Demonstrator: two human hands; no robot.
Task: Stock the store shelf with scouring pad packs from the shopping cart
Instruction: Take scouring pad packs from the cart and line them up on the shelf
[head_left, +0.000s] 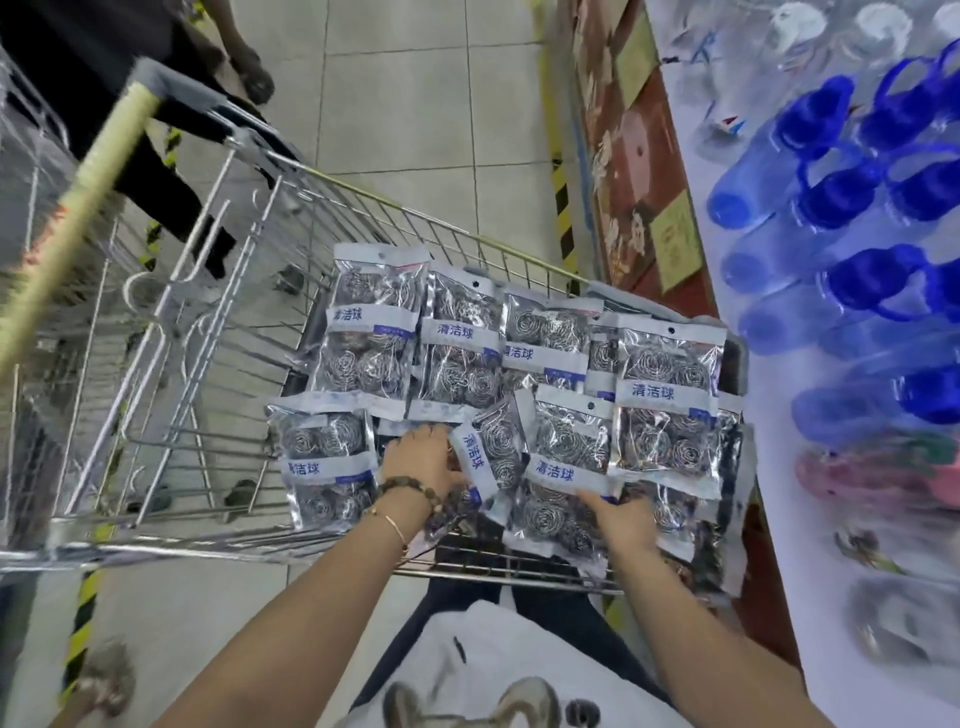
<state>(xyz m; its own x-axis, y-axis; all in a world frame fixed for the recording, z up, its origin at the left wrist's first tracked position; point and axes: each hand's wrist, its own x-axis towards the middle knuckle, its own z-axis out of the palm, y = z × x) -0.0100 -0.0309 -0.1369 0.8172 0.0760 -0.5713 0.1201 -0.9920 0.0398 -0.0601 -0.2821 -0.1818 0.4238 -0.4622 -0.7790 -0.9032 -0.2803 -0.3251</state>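
From my remote seat I take the shopping cart (171, 543) as my marker. The scouring pad packs (667, 395) lie flat and overlapping across its near right end, all of them in the cart and none in hand above it. I judge they were spread face up so that each can be taken singly.

My left hand (421, 457) reaches over the cart's near rim and holds the tilted pack (485, 452) by its edge, fingers curled at its side. That pack stands half on edge among the flat ones, which I read as a lift just starting. My right hand (621, 519) lies on the front pack (566, 457) just right of it, fingers laid along its lower half. Whether it pinches or only steadies, I cannot tell.

Each pack carries a white band with blue characters, 清洁球. The small blue tag under the band is too blurred to read.

The store shelf (774, 519) runs along the cart's right side, close enough for a short carry, with blue bottles (831, 197) lying on it. Another person's leg (156, 171) stands at the cart's far left corner
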